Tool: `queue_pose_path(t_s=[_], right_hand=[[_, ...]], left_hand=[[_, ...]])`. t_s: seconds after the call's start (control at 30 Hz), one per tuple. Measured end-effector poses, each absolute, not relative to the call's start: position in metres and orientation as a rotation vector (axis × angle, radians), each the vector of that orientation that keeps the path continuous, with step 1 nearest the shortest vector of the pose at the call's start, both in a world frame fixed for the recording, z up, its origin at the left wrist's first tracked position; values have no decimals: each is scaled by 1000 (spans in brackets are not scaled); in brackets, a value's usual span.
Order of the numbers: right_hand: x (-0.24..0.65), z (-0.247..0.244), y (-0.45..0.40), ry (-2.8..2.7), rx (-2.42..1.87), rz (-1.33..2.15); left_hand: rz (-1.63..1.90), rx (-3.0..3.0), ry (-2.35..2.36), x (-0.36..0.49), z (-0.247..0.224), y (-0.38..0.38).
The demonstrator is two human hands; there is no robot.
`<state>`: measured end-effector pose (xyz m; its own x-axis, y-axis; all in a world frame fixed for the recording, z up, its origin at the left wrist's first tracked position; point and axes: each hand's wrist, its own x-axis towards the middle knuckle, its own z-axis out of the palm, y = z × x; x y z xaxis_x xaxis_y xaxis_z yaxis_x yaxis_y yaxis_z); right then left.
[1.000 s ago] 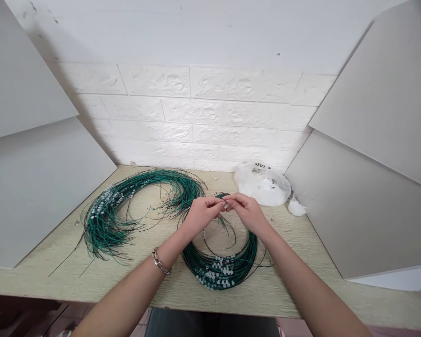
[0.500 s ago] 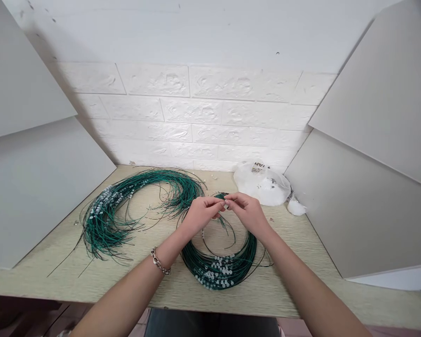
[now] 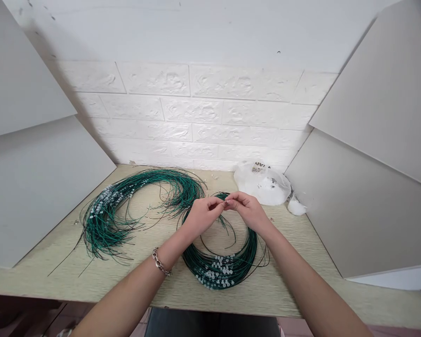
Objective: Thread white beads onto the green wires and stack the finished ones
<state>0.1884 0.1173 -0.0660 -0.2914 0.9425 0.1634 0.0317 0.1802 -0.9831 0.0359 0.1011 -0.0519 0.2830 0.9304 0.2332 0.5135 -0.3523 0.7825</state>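
Observation:
My left hand [image 3: 204, 216] and my right hand [image 3: 249, 211] meet fingertip to fingertip above a coil of green and black wires [image 3: 220, 274]. Both are closed in a pinch. A thin dark wire [image 3: 205, 245] loops down from beneath the left fingers, which seem to hold it. Whatever lies between the right fingertips is too small and covered to make out. Small white, bead-like pieces [image 3: 222, 270] sit clustered on the near side of the coil. Its far side is partly hidden behind my hands.
Left of the coil lies a loose, curved bundle of similar wires [image 3: 105, 220] with white pieces on it. A clear plastic bag of white bits [image 3: 263, 185] rests by the back wall [image 3: 206, 112], beside a smaller bag [image 3: 296, 206]. Grey panels [image 3: 372, 210] flank the table [image 3: 73, 281].
The white piece seen between the fingertips earlier is now covered. My fingers have drawn closer together, and the thin wire loops near the coil have shifted slightly.

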Motion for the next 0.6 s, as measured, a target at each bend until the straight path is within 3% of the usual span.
queue_pose_path(t_s=[0.6], right_hand=[[189,-62,115,-1662,-1005,1201]], left_hand=[[905,2046,1373,37,-46,99]])
